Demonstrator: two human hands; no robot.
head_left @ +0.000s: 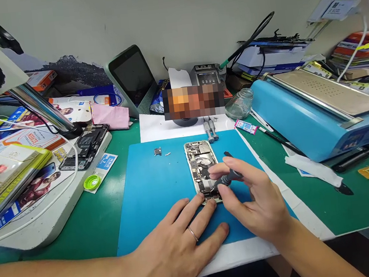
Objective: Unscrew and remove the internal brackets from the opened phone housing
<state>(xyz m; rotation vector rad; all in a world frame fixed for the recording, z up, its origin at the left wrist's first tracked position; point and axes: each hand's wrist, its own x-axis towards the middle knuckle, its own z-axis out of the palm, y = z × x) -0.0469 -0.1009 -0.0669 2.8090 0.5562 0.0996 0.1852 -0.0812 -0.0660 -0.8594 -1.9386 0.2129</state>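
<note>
An opened phone with its inner parts bare lies on a blue work mat. My left hand rests palm down with fingers spread, two fingertips touching the phone's near end. In my right hand a dark screwdriver is pinched between thumb and fingers, slanting down over the lower part of the phone. Whether its tip sits in a screw is too small to see. Left of the phone, a small metal-looking part and a tiny light piece lie on the mat.
Two grey screwdrivers lie behind the phone, near a glass jar. A blue machine with a flat metal top stands right. To the left are a white stand base, another opened phone and a green cap.
</note>
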